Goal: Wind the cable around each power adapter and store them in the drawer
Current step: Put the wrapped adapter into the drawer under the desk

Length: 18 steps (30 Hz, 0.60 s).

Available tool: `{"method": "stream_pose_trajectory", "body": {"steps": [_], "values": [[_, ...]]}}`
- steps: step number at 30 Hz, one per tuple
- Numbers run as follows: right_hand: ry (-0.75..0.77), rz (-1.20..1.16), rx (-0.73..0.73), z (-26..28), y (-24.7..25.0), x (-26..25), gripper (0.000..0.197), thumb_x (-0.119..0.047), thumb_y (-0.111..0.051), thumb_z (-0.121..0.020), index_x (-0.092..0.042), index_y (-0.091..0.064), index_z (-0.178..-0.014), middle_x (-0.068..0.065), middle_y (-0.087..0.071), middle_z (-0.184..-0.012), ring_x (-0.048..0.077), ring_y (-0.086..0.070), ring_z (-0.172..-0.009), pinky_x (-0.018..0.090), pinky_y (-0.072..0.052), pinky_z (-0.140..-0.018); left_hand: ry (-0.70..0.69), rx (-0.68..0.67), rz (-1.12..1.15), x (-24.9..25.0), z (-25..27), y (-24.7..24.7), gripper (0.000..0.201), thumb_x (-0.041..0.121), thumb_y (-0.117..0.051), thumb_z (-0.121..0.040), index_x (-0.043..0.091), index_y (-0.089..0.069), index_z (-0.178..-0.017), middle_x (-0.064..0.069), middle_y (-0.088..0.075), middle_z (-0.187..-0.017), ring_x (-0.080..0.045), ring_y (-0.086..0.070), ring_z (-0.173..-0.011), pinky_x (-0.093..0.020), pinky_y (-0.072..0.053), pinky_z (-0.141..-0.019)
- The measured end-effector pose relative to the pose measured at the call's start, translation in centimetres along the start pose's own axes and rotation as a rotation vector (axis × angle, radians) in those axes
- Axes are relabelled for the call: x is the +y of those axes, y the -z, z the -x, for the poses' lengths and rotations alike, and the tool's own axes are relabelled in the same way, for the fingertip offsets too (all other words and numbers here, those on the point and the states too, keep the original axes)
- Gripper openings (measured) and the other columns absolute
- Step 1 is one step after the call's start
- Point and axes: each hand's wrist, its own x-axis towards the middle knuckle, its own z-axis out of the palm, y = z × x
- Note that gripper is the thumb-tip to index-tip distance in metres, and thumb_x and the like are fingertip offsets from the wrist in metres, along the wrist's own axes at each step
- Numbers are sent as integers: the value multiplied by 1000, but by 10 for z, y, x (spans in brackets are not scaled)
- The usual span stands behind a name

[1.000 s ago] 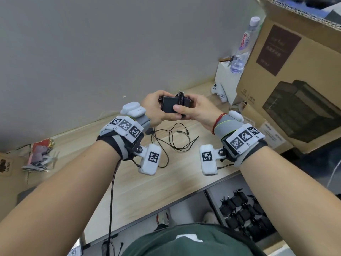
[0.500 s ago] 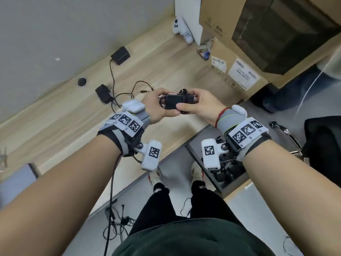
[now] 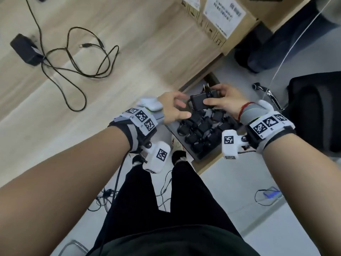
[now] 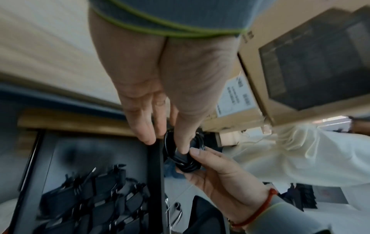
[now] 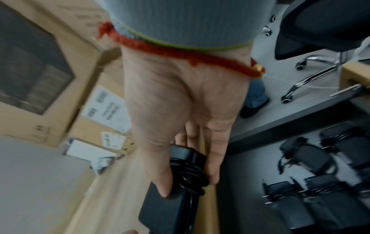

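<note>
My right hand (image 3: 212, 95) grips a black power adapter (image 3: 200, 101) with its cable wound round the middle, held just above the open drawer (image 3: 200, 158) under the desk edge. In the right wrist view the thumb and fingers of my right hand (image 5: 188, 186) clamp the adapter (image 5: 172, 205) across the coil. My left hand (image 3: 181, 109) is beside the adapter's left end with fingers straight. In the left wrist view only the thumb of my left hand (image 4: 166, 145) touches the adapter (image 4: 186, 158). Several wound adapters (image 3: 201, 130) lie in the drawer.
Another black adapter (image 3: 24, 49) with a loose tangled cable (image 3: 83, 58) lies on the wooden desk (image 3: 138, 43) at the far left. Cardboard boxes (image 3: 221, 15) stand at the desk's right end. A black office chair (image 3: 313, 111) is right of the drawer. Cables (image 3: 162, 191) trail on the floor by my legs.
Both hands carried the wound adapter from above the desk down and right to over the open drawer. My left hand loosened from a grip to a thumb touch.
</note>
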Motion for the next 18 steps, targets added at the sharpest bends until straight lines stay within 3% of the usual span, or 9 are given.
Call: {"method": "stream_pose_trajectory", "body": {"steps": [2, 5, 7, 9, 12, 14, 16, 18], "values": [[-55, 85, 29, -10, 4, 24, 51, -16, -82, -77, -17, -53, -119, -6, -60, -100, 21, -64, -101, 41, -55, -95, 25, -34, -11, -8, -11, -21, 62, 25, -81, -80, 18, -54, -136, 4, -67, -107, -14, -65, -84, -31, -56, -75], [-87, 283, 119, -35, 8, 65, 59, -24, -81, -78, -16, -52, -129, 1, -61, -116, 20, -59, -106, 32, -48, -97, 94, -87, -47, -32, -38, -58, 53, 24, -78, -83, 17, -57, -131, 2, -66, -109, -16, -65, -94, -20, -50, -70], [-82, 386, 161, -46, 8, 74, 62, -27, -78, -79, -18, -50, -134, 6, -60, -126, 24, -58, -114, 30, -46, -96, 124, -111, -89, -41, -48, -69, 50, 27, -78, -83, 18, -58, -129, 2, -66, -112, -16, -64, -102, -20, -48, -78], [-88, 426, 208, -66, 7, 89, 64, -28, -76, -80, -21, -47, -136, 8, -60, -127, 27, -59, -114, 33, -49, -96, 150, -122, -127, -55, -67, -83, 50, 29, -77, -83, 19, -59, -129, 3, -66, -115, -16, -63, -104, -25, -48, -87], [-93, 490, 238, -94, -1, 113, 63, -29, -73, -82, -20, -43, -137, 10, -61, -125, 30, -60, -112, 41, -51, -97, 191, -140, -159, -78, -96, -103, 55, 29, -77, -83, 19, -56, -133, 0, -61, -128, -17, -59, -108, -25, -45, -90], [-83, 523, 260, -116, -5, 128, 63, -30, -72, -82, -20, -42, -137, 10, -60, -126, 31, -59, -114, 41, -48, -100, 200, -128, -216, -91, -116, -114, 64, 40, -78, -79, 24, -53, -136, 1, -56, -135, -19, -56, -119, -25, -43, -98], [-56, 540, 262, -131, -8, 137, 63, -29, -71, -82, -21, -42, -137, 8, -59, -129, 30, -57, -117, 39, -47, -102, 202, -123, -290, -96, -129, -121, 74, 52, -77, -72, 31, -49, -138, 2, -53, -139, -22, -55, -123, -36, -46, -103], [-5, 567, 259, -146, -10, 144, 60, -26, -70, -83, -24, -42, -137, 6, -56, -132, 28, -55, -120, 36, -45, -104, 190, -105, -295, -99, -143, -127, 77, 45, -79, -76, 29, -45, -143, -2, -48, -143, -24, -51, -128, -41, -44, -105]]}}
